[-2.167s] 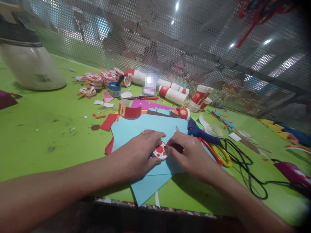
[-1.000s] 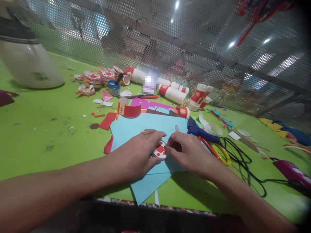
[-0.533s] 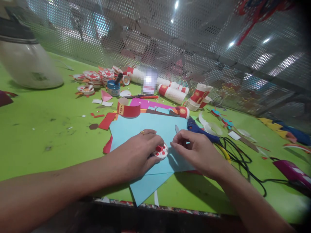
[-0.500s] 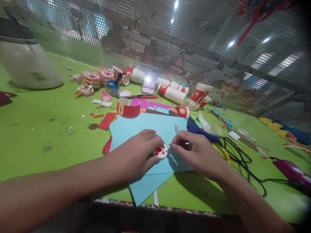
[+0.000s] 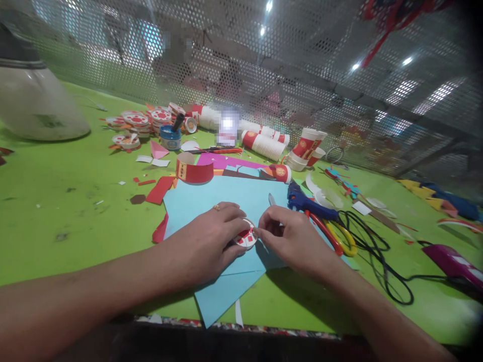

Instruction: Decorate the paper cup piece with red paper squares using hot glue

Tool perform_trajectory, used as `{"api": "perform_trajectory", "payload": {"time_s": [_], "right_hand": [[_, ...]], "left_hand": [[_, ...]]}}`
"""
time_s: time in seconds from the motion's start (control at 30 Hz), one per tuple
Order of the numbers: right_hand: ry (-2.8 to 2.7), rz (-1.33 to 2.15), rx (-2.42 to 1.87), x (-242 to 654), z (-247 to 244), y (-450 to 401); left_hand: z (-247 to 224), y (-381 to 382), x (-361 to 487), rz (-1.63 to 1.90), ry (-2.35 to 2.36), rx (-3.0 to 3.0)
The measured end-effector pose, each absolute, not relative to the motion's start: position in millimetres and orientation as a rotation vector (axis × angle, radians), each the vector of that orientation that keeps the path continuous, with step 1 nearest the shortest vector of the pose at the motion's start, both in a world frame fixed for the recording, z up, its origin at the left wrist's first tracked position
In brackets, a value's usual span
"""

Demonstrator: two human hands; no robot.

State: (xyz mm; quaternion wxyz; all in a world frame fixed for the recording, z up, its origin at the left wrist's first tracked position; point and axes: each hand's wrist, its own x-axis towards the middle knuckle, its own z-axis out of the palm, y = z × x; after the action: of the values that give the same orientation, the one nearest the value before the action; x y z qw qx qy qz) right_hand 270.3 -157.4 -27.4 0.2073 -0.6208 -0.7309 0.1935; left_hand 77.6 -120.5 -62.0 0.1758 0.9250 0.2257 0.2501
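My left hand (image 5: 217,234) is closed around the left side of a small white disc (image 5: 247,240) with red patches, pressing it down on light blue paper (image 5: 204,201). Its fingers hide part of the disc. My right hand (image 5: 290,231) is in a pinch, its fingertips touching the disc's right edge. Whatever those fingertips hold is too small to make out. A grey pointed tip (image 5: 271,199), perhaps of a pen, shows just beyond the right knuckles. To the right lie a blue glue gun (image 5: 311,203) and scissors with red and yellow handles (image 5: 332,236).
A red paper ring (image 5: 194,171) stands behind the blue paper. Farther back are a blue jar (image 5: 170,138), finished red-and-white discs (image 5: 134,119), stacked paper cups (image 5: 264,144) and a mesh screen (image 5: 211,60). A black cord (image 5: 381,266) loops at right.
My right hand has moved left, its fingertips coming from beside the disc onto its edge. The scissors' red handle has come into sight. My left hand keeps its hold; the view has shifted slightly.
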Motion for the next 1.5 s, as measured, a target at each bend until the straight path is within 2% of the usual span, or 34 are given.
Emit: {"api": "perform_trajectory", "payload": {"time_s": [0.4, 0.87, 1.1, 1.27, 1.5], "right_hand": [[-2.098, 0.419, -1.734, 271.2, -20.9, -161.2], [-2.821, -0.276, -1.407, 280.5, 4.4, -146.7], [-2.392, -0.483, -1.498, 341.1, 25.3, -147.9], [-2.501, -0.49, -1.632, 360.3, 7.8, -155.0], [-2.788, -0.392, -1.409, 329.8, -23.7, -151.6]], "left_hand": [[-62.5, -119.9, 77.5, 0.714, 0.626, 2.612], [-64.2, -118.3, 76.7, 0.711, 0.608, 2.603], [-65.3, -117.7, 75.2, 0.704, 0.633, 2.593], [-67.8, -115.8, 76.0, 0.69, 0.655, 2.601], [-62.9, -118.6, 73.9, 0.667, 0.656, 2.595]]}}
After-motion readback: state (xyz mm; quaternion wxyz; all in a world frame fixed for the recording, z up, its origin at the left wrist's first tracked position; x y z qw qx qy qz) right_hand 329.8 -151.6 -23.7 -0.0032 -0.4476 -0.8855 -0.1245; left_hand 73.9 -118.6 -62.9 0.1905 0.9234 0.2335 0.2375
